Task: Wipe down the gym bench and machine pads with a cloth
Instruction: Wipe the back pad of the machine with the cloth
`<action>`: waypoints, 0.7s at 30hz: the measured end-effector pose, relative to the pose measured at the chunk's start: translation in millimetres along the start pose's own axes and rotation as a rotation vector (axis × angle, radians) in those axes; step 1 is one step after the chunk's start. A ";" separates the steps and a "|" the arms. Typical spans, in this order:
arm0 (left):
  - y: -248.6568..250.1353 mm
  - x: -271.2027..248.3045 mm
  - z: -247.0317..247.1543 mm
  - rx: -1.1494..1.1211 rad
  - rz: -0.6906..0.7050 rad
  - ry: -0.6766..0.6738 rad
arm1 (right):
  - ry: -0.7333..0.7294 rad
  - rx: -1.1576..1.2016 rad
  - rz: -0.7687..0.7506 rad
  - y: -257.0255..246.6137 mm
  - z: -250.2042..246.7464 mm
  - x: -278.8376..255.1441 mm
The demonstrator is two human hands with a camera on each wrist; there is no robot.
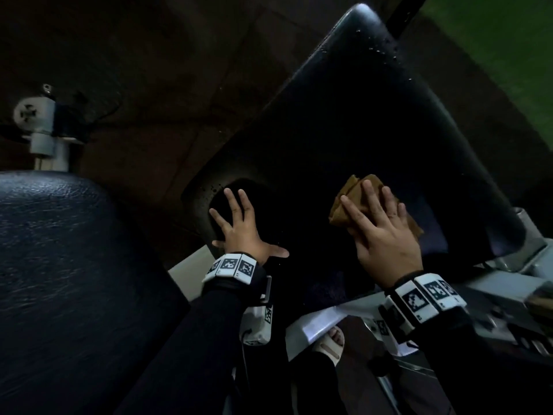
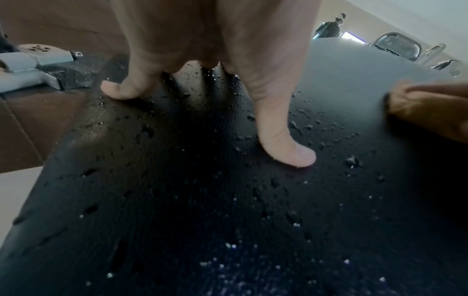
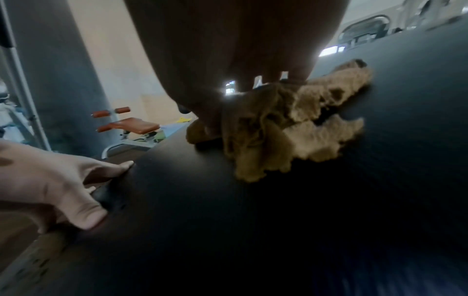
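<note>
A black padded bench slants from upper right down toward me, with water drops beading on it. My right hand lies flat on a crumpled brown cloth and presses it onto the pad's near part; the cloth bunches out from under the fingers. My left hand rests with spread, straight fingers on the pad's left edge, beside the cloth; its fingertips touch the wet vinyl and hold nothing.
A second dark pad fills the left foreground. Grey machine frame parts lie at the right and a grey bracket at the left. Brown floor and green turf lie beyond. My sandalled foot stands below the bench.
</note>
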State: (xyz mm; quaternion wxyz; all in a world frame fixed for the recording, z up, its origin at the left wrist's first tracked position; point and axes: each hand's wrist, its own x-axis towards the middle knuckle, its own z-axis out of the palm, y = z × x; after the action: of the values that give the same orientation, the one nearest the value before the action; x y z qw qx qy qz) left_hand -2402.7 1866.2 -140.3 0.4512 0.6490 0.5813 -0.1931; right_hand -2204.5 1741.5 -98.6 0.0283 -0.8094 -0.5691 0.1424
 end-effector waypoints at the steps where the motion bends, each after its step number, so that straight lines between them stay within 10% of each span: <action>1: 0.7 -0.7 -0.9 0.005 -0.002 -0.003 | 0.002 0.007 0.016 -0.9 0.9 -3.3; 7: 1.2 -4.7 -0.9 0.023 0.004 0.008 | -0.141 -0.107 -0.036 2.8 -1.8 -11.5; 21: -2.7 -3.3 3.9 0.035 0.000 0.059 | 0.108 0.095 0.717 17.1 16.9 -70.4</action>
State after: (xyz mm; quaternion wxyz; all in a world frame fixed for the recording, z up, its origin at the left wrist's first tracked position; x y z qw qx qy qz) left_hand -2405.0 1860.9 -140.7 0.4226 0.6621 0.5910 -0.1840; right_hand -2215.3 1668.2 -104.4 0.0444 -0.9616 -0.2395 0.1267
